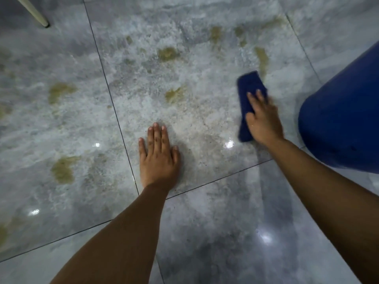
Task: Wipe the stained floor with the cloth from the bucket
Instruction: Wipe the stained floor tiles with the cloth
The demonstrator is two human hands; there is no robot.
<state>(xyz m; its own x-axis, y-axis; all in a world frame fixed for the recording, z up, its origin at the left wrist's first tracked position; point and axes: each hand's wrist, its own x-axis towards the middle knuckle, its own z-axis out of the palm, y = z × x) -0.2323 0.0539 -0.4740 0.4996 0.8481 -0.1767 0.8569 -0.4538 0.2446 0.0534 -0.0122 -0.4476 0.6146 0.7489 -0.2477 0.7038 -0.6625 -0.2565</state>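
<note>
Cloth (250,93), dark blue and folded, lies flat on the grey tiled floor (205,232), just left of the blue bucket (344,111); my right hand (263,117) presses down on its near half, fingers (254,97) spread and laid flat over the fabric rather than curled round it; hand and cloth are blurred. My left hand (158,156) rests palm-down on the same tile, well apart from the cloth, fingers straight and together, holding nothing. Stains (174,94) of yellowish brown are scattered over the floor beyond and to the left of both hands; one streak (262,60) lies just past the far end of the cloth; a pale soapy film covers the tile around them. Bucket stands on the floor at the right edge, only its outer wall in view. Pale furniture leg (34,12) touches the floor at the far left corner.
</note>
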